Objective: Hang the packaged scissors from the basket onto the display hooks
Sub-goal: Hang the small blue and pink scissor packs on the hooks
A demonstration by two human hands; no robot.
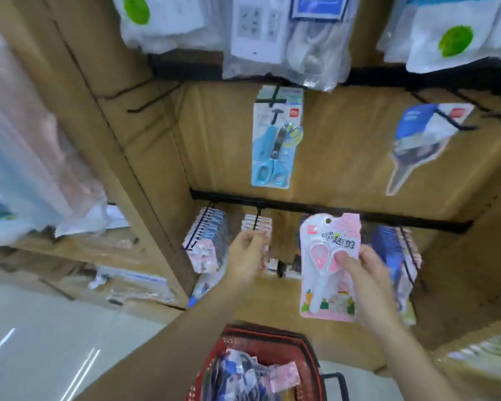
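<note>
The right hand (362, 273) pinched one pink scissors pack (327, 235), printed "CLIP" and "趣剪", in its fingers before the lower hook rail (287, 204), above the red basket (311, 363). The left hand (246, 253) curled its fingers at hung pink packs (256, 224); its grip could not be told.

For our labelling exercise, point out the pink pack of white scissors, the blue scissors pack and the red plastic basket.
pink pack of white scissors (320, 285): head view, white blade cover
blue scissors pack (265, 146): head view, blade cover
red plastic basket (266, 336): head view, far rim

Right hand (360, 270) grips pink scissors pack (327, 235); left hand (247, 251) at hook (257, 217) (grip unclear); basket (269, 332) below
</note>
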